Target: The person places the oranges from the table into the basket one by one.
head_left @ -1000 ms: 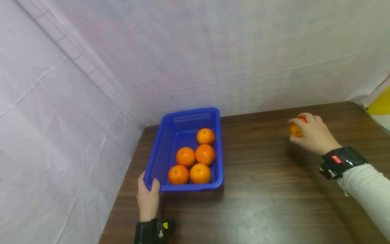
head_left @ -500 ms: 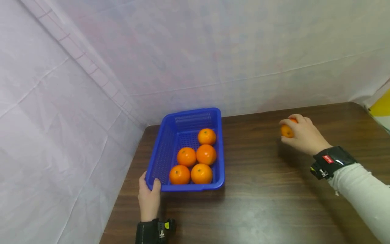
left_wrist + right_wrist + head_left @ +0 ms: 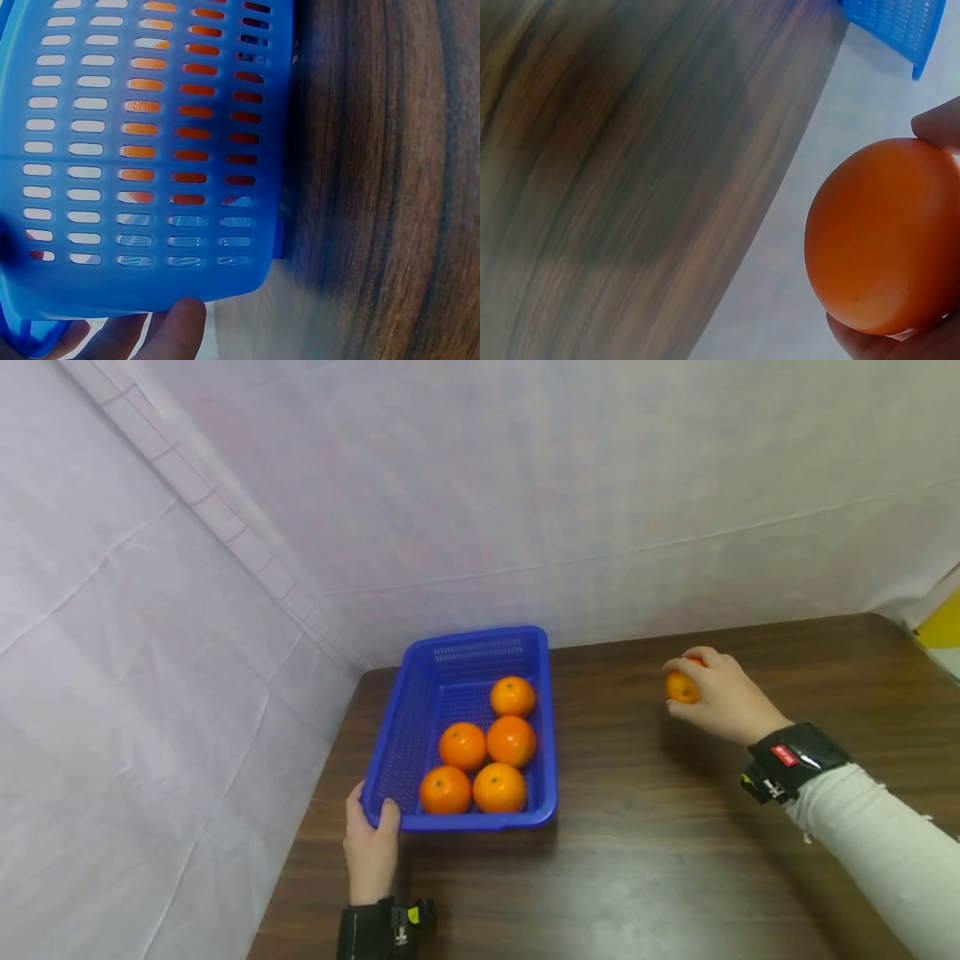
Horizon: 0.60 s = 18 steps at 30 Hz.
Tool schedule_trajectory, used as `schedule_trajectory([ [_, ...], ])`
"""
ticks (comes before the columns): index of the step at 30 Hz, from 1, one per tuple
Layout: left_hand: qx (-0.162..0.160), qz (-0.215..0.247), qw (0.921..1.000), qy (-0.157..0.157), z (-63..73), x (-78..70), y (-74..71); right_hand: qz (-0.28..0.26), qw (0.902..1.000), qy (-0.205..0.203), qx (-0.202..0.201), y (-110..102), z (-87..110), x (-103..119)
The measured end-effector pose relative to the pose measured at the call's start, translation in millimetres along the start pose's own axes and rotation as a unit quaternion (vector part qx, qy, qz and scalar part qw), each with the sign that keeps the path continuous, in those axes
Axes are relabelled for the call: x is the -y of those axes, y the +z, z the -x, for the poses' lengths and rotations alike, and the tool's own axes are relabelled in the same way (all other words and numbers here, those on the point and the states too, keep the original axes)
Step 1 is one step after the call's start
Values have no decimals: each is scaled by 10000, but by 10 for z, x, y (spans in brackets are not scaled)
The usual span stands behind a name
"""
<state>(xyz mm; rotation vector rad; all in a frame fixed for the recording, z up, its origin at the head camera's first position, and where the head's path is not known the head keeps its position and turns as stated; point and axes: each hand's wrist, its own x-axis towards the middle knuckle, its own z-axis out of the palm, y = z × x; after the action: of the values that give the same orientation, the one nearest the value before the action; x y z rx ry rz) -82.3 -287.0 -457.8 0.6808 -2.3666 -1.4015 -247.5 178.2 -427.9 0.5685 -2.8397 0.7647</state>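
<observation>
My left hand (image 3: 371, 852) grips the near left corner of a blue plastic basket (image 3: 480, 821), thumb over the rim. In the left wrist view the slotted wall of the basket (image 3: 161, 161) fills much of the picture, with orange showing through the slots. Several oranges (image 3: 512, 742) lie inside, mostly along the right and near sides. To the right of the basket, my right hand (image 3: 723, 697) holds one more orange (image 3: 682, 687) between thumb and fingers. Close up in the right wrist view, that orange (image 3: 885, 236) has fingers on its upper and lower sides.
A dark wood-grain table (image 3: 637, 860) carries the basket. White sheeting (image 3: 600, 485) hangs behind the table and along its left side. Something yellow (image 3: 941, 625) shows at the far right edge.
My right hand has moved left toward the basket, carrying the orange. The left hand keeps its grip on the basket corner, and the oranges inside lie as before.
</observation>
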Motion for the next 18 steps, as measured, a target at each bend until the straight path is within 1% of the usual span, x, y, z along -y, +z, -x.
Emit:
schedule_trajectory([
  [3,11,43,10000,-27,2,8,3,-4,10000,-76,-5,42,-17,45],
  [10,-42,5,10000,26,2,17,9,-44,9997,-226,8,110,-84,157],
  [18,48,-12,10000,-28,-6,9,8,-160,9991,-394,-14,180,-149,322],
])
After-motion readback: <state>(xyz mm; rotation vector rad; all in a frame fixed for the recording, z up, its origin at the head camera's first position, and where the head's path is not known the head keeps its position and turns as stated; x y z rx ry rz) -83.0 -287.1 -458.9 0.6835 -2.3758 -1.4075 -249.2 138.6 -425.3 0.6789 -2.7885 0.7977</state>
